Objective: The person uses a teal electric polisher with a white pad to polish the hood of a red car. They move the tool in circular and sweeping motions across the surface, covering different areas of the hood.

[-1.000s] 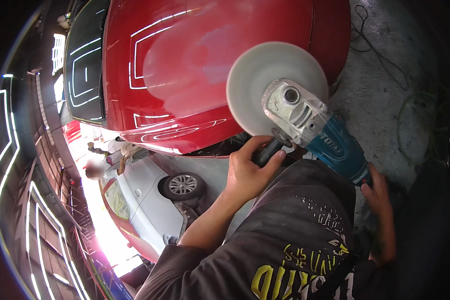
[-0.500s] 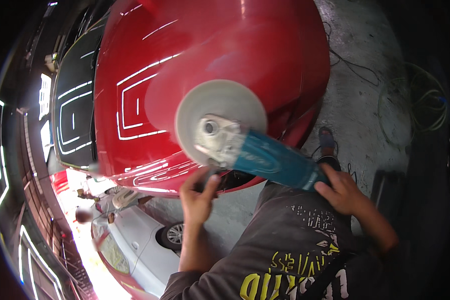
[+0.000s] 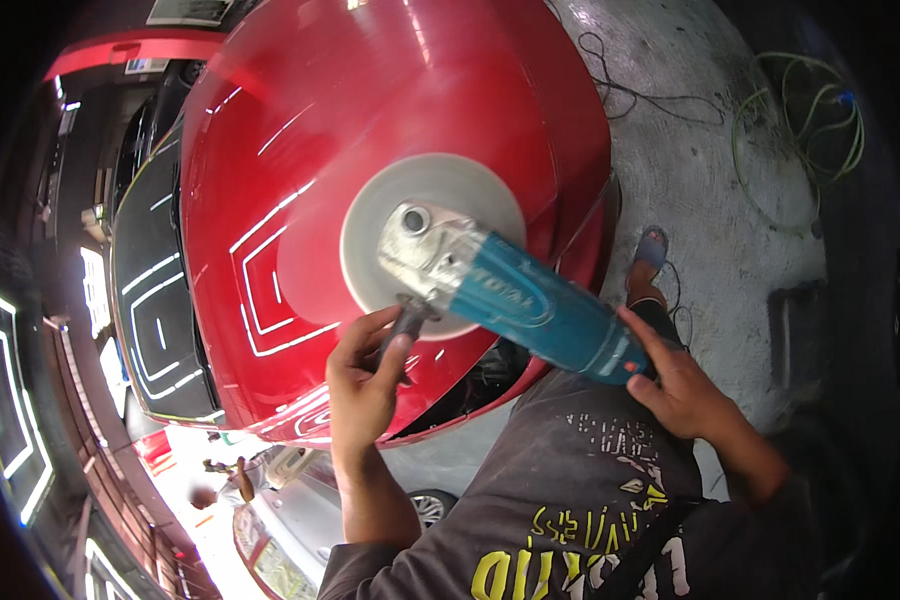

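Grey concrete floor (image 3: 690, 190) runs down the right of my view, with a dark cable (image 3: 660, 97) trailing over it and a loosely coiled pale green hose (image 3: 858, 145) farther out. A foot (image 3: 652, 248) in a sandal shows there too. On the far left the workshop is dark with strips of light; low on the left, a pale car (image 3: 315, 505) stands with another person (image 3: 238, 485) beside it.

In front of me is a glossy red hood (image 3: 400, 110), bright lines reflected in its left part and a hazier patch toward the middle. The polisher (image 3: 530, 300) lies slantwise between my hands, its round whitish pad (image 3: 365, 230) over the hood; I cannot tell whether they touch.

My left hand (image 3: 365, 385) is closed around the black handle (image 3: 402, 330) at the polisher's metal head, thumb on the side nearer me. My right hand (image 3: 675, 385) is wrapped round the rear end of the blue body, thumb underneath, in front of my dark printed shirt (image 3: 590, 480).
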Motion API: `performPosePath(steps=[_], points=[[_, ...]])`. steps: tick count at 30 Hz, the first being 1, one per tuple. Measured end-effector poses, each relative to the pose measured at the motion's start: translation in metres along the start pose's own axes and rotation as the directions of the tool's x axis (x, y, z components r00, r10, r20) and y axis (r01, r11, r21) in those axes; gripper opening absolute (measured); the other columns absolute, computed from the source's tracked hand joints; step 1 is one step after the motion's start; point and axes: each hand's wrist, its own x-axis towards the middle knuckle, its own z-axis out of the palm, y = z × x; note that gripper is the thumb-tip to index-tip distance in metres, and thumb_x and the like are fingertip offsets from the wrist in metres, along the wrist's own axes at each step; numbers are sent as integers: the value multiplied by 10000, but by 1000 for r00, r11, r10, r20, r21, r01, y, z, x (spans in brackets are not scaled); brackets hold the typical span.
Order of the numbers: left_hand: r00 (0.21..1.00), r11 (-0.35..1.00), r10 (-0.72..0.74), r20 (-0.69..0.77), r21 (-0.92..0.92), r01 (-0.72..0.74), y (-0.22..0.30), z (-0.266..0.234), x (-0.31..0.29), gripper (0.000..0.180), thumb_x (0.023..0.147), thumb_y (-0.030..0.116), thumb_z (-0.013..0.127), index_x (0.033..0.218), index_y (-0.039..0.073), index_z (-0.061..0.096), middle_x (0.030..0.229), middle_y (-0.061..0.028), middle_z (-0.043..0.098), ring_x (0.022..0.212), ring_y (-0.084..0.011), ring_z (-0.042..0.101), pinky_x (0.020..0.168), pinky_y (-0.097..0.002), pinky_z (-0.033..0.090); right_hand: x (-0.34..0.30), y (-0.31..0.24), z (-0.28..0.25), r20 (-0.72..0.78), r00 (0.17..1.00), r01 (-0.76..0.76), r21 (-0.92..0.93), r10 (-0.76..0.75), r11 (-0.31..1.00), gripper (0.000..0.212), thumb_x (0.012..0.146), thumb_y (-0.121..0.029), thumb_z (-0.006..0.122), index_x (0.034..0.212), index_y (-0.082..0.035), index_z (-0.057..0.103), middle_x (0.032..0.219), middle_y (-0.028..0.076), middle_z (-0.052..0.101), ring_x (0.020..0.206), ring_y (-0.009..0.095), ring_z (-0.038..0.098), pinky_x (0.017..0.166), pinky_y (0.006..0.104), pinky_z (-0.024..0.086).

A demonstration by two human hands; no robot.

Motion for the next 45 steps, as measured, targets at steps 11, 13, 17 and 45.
performPosePath(steps=[11,13,17,45], points=[[992,975,51,112,211,-74,59,60,75,343,1046,168,724,1346,2,711,1010,-103,794,706,-66,610,590,-237,488,3,24,-30,-101,983,-135,185,155,973,760,1102,-452,543,1688,-43,285,1257,291,694,1220,460,681,1108,469,474],[994,978,37,107,200,-58,59,56,76,342,1045,165,724,1347,4,710,1015,-103,796,692,-64,605,584,-236,483,6,20,-33,-69,982,-161,174,175,972,751,1102,-449,543,1686,-48,292,1239,288,704,1211,465,685,1095,474,482],[996,980,18,88,195,-35,58,52,70,332,1046,154,718,1342,4,706,1023,-116,804,673,-67,608,572,-229,470,7,18,-34,-43,986,-154,142,161,978,731,1100,-435,548,1680,-61,307,1222,293,716,1193,471,693,1062,493,503],[998,994,61,9,91,-62,2,14,35,323,1078,160,670,1360,2,662,997,-169,803,621,-79,612,567,-232,483,15,18,-7,-37,999,8,-26,-9,1000,804,1064,-432,624,1702,-97,267,1054,285,752,1004,479,739,918,491,563]])
